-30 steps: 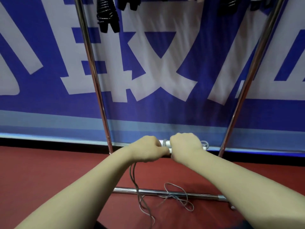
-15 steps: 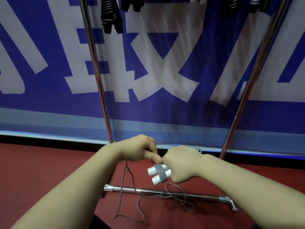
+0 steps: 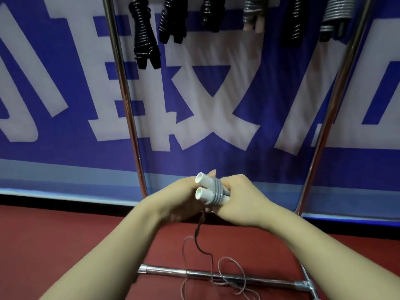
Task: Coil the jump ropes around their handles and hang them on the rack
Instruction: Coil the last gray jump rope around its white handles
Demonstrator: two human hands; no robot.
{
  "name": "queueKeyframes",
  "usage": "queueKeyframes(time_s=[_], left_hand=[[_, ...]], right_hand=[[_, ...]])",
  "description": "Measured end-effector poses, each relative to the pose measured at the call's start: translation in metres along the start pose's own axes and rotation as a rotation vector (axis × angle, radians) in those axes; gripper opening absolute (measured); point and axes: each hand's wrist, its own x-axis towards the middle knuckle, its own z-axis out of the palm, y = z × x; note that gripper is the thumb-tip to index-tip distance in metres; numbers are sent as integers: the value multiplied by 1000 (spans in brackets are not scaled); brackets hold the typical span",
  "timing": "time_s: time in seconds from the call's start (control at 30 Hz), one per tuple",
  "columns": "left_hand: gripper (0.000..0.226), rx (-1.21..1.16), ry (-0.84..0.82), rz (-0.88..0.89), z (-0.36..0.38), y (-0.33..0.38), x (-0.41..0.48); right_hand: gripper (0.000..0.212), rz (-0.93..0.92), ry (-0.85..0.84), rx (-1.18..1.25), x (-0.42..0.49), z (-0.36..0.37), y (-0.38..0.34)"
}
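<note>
At six o'clock, slack thin grey cord (image 3: 216,276) crosses the chrome base bar (image 3: 259,279) on the red floor (image 3: 54,245). Above, our right hand (image 3: 240,200) grips the paired white tube handles (image 3: 204,187), now raised with more wraps than before; our left hand (image 3: 179,198) pinches the cord. Coiling continues. Twelve o'clock: coiled ropes (image 3: 145,40) hang.

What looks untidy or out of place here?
The rope is mostly unwound: a few turns sit on the handles in the right hand, and the rest trails down in loose loops across the rack's floor bar.
</note>
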Motion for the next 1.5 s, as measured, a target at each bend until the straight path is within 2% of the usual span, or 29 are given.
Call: queueKeyframes(time_s=[0.17,0.23,0.3,0.43,0.57,0.67,0.77,0.93,1.0,1.07,1.17,1.27,1.33,1.4,1.5], left_hand=[[34,-36,208,127,12,8,8],[29,-90,281,154,11,11,8],[26,-153,275,174,10,12,6],[18,-212,208,177,5,14,2],[16,-4,309,219,-6,12,0],[19,126,354,296,-13,10,-5],[27,241,406,346,-18,4,-10],[23,253,471,377,-22,0,-10],[12,266,441,369,-24,-1,-9],[11,277,423,366,-25,-5,-7],[18,323,452,397,-26,-5,-5],[18,304,395,416,-20,-1,-5],[20,313,369,391,-10,0,-3],[28,379,351,353,2,-4,1],[27,495,339,325,10,-5,5]], right_hand=[[25,101,176,217,8,-7,-6],[29,140,203,264,10,-8,-6],[37,177,209,311,12,-10,-7],[38,236,200,454,14,-14,-11],[26,268,81,535,13,-15,-13],[34,206,-14,376,10,-15,-16],[38,161,-189,286,3,-11,-22],[39,213,-340,357,-4,-5,-25],[41,204,-312,325,-2,-8,-24],[43,179,-275,288,-1,-11,-23],[40,159,-242,282,0,-17,-20],[36,138,-192,340,2,-21,-17],[45,128,-134,404,3,-23,-16],[45,150,-64,457,3,-25,-15],[41,214,37,403,6,-25,-11]])
